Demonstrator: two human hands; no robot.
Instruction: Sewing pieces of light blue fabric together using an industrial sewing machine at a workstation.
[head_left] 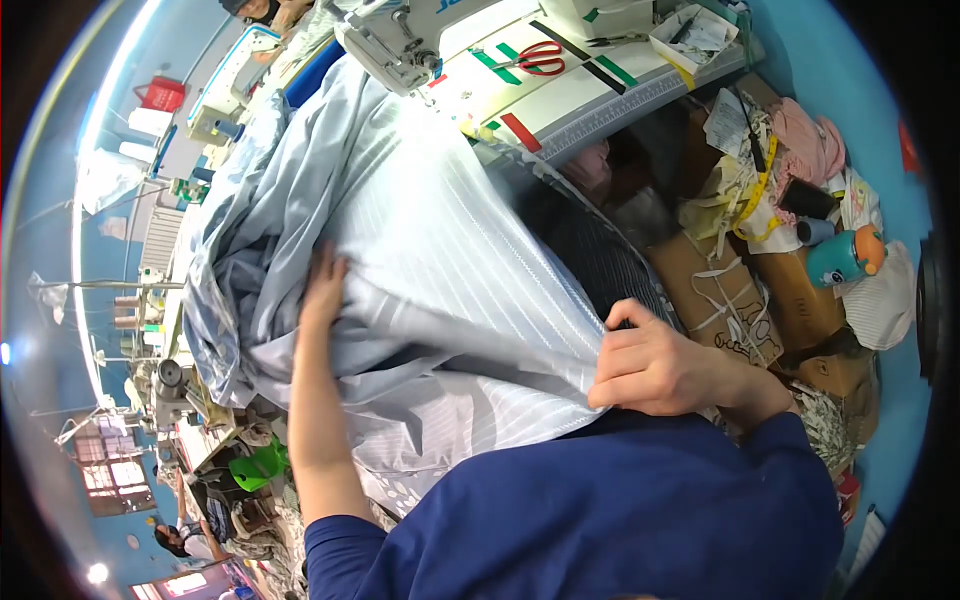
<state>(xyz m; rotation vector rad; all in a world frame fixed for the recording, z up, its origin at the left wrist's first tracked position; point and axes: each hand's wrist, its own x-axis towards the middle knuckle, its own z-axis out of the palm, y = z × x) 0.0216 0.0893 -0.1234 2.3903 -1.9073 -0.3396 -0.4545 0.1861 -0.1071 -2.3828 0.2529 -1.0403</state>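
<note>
A large pale blue-grey striped fabric (450, 230) spreads from the sewing machine (395, 45) down to my lap, bunched into deep folds on the left. My right hand (655, 365) is closed on the fabric's right edge, pinching it between thumb and fingers. On the folds at the left lies my left hand (323, 285), fingers stretched out and slightly blurred. The machine's needle area sits at the top of the cloth, where bright light washes out detail. Red-handled scissors (541, 58) rest on the machine table (560, 110), right of the machine.
On the table's right corner stands a white tray (695, 45) of small items. Cardboard boxes (715, 300), cloth scraps, a yellow measuring tape (757, 205) and a teal bottle (843, 260) crowd the right side. Another person (190, 540) is far off at lower left, among other sewing machines.
</note>
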